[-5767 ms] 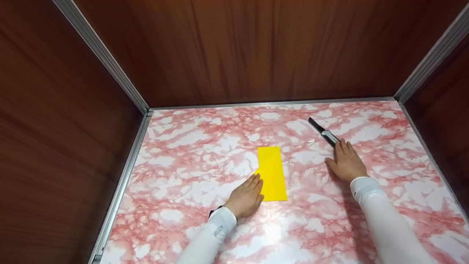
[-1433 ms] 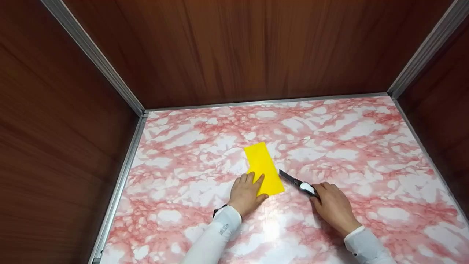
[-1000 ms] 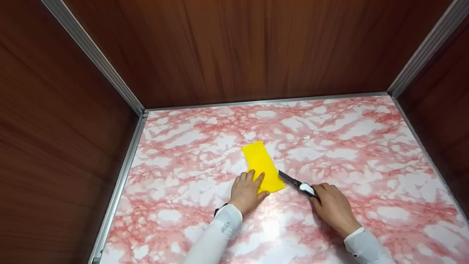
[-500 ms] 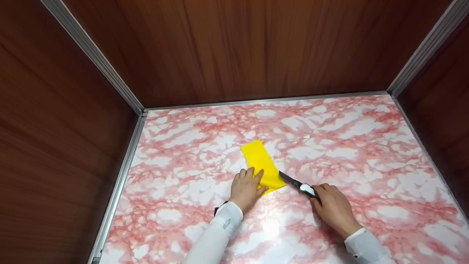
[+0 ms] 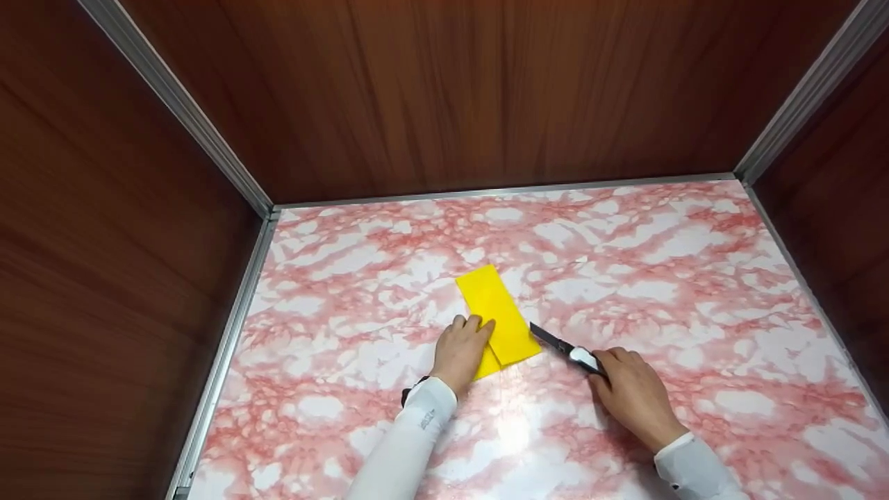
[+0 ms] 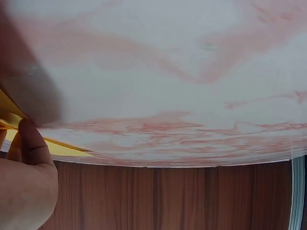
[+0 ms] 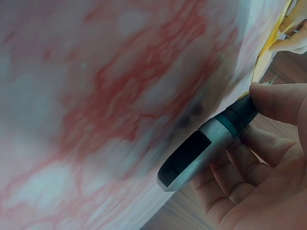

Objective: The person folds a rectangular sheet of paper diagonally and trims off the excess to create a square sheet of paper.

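Note:
A yellow folded paper (image 5: 515,332) lies slanted near the middle of the table. My left hand (image 5: 462,354) pinches its left side with bent fingers, and one flap stands parted at the near end. In the left wrist view, thumb and finger hold the paper (image 6: 67,149) slightly lifted at an edge. To the right, my right hand (image 5: 635,396) grips a utility knife (image 5: 582,357) by its handle. Its dark blade is out, and the tip is at or close to the paper's right edge. The right wrist view shows the knife handle (image 7: 204,143) between thumb and fingers.
The tabletop (image 5: 660,292) has a red and white marbled surface. Dark wood panels (image 5: 430,97) stand at the back and both sides, joined by grey metal rails (image 5: 187,111).
The right hand picked up the knife from the back right and brought it to the paper. The paper turned anticlockwise. My left hand's fingers have since curled, and the near flap has opened.

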Demonstrator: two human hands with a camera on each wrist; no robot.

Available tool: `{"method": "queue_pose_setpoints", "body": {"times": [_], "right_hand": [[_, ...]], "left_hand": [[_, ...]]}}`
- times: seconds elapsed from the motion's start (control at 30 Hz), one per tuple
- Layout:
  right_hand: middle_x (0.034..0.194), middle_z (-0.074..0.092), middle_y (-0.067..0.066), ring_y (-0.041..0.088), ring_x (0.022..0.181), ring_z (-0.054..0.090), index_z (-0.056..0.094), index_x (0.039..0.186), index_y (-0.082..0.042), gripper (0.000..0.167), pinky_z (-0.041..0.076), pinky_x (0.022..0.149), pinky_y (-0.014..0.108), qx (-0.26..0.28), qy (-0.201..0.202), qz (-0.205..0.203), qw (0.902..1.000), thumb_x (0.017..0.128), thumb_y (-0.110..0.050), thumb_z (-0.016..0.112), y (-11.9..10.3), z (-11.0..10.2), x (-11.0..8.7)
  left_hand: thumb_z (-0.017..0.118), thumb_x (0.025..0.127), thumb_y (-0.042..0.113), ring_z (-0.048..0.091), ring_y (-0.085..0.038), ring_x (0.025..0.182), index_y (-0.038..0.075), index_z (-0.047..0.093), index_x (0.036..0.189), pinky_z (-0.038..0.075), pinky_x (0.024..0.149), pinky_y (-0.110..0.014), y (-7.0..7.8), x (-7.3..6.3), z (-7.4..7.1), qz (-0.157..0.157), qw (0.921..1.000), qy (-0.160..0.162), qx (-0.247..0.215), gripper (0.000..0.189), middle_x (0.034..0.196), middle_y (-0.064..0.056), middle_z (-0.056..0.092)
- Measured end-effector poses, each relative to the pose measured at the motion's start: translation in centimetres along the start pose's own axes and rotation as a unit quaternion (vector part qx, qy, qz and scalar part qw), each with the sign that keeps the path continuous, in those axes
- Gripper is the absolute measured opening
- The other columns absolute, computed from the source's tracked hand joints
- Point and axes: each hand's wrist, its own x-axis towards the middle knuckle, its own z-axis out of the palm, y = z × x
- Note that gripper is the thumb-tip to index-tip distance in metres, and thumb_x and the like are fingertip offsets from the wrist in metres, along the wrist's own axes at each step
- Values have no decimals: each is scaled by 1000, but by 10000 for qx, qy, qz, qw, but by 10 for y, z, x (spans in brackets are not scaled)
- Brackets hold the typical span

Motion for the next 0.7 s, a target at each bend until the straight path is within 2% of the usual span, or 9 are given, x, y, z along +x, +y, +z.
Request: {"method": "queue_pose_setpoints", "body": {"times": [0.07,0.17,0.33,0.5,0.7], "right_hand": [[103,65,11,32,92,60,70,121,0,37,50,77,51,-1,18,-10,10000,88,-14,80,0,-1,-1],[103,65,10,32,91,60,69,122,0,38,50,76,51,8,37,-46,10000,88,-14,80,-1,-2,-3],[106,66,10,31,94,60,69,125,-1,39,50,80,50,-2,-45,-147,9999,91,-17,79,-1,-6,-4],[113,66,9,29,99,60,67,131,-3,44,50,85,49,3,-184,-449,9988,91,-18,79,1,-10,-7],[115,66,4,25,100,59,67,132,-5,43,50,87,49,-156,-605,-612,9962,93,-19,77,2,-14,-8]], "left_hand": [[60,104,23,54,-26,107,21,62,144,51,90,-38,1,0,0,-12,9999,62,-86,40,130,-4,60],[58,102,36,54,-26,104,21,62,144,50,89,-38,2,-1,0,-53,9998,34,-204,45,129,-4,62],[53,105,48,53,-25,105,22,61,145,50,90,-38,4,0,-1,-122,9997,-49,-193,49,131,-4,60],[50,105,52,54,-25,103,23,63,144,51,87,-36,6,2,-1,-237,9997,-31,-39,50,129,-4,61],[49,107,49,54,-25,94,22,67,139,53,76,-35,8,5,-4,-475,9988,113,-64,46,119,-6,63]]}}
